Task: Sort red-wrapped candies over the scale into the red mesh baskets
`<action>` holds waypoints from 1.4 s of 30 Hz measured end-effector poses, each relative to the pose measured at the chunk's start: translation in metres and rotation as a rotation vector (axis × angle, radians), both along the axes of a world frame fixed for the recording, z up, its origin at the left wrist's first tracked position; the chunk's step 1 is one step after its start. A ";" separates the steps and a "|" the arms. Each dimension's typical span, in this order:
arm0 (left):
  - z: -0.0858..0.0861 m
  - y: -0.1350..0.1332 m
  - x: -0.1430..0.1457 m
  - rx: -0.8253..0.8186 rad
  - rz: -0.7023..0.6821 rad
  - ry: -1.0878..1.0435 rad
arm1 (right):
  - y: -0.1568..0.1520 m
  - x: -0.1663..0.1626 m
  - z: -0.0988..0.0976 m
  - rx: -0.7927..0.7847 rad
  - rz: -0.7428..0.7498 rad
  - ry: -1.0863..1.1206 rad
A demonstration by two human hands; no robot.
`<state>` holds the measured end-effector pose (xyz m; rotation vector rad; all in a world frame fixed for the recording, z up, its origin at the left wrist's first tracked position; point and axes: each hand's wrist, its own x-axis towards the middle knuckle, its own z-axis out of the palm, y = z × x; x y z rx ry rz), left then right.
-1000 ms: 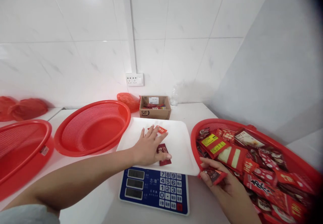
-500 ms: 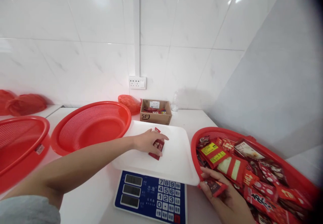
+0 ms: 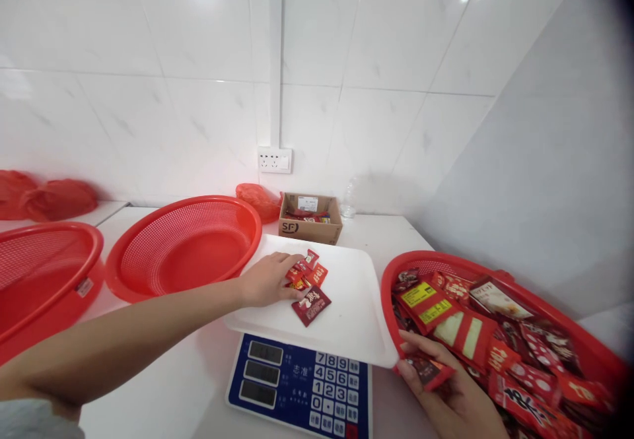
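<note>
My left hand [image 3: 266, 279] reaches over the white tray [image 3: 347, 320] of the blue scale [image 3: 302, 383], its fingers curled on a small bunch of red packets [image 3: 303, 272]. A dark red packet [image 3: 311, 304] lies flat on the tray just right of that hand. My right hand [image 3: 436, 376] rests at the near rim of a red basket [image 3: 584, 353] full of red and dark snack packets, fingers closed on a dark packet [image 3: 430, 371].
An empty red mesh basket [image 3: 183, 244] sits left of the scale, another red basket [image 3: 44, 274] at far left. A small cardboard box [image 3: 310, 218], a red plastic bag [image 3: 257, 198] and a wall socket [image 3: 275, 160] are behind. Red bags [image 3: 49, 198] lie at far left.
My left hand went from lying flat over packets on the tray to gathering them under curled fingers and drawing them left. The dark red packet now lies apart. My right hand stayed in place.
</note>
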<state>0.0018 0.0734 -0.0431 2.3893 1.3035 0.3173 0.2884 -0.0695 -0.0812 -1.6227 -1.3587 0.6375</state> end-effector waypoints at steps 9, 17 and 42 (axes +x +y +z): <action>-0.006 -0.003 0.001 0.069 0.037 0.030 | 0.001 -0.001 -0.001 -0.021 -0.005 -0.021; 0.003 -0.015 -0.010 0.070 0.083 0.096 | 0.000 -0.002 0.002 -0.030 0.003 -0.065; 0.018 0.008 -0.013 0.176 -0.140 0.175 | 0.001 -0.003 0.002 -0.051 -0.010 -0.042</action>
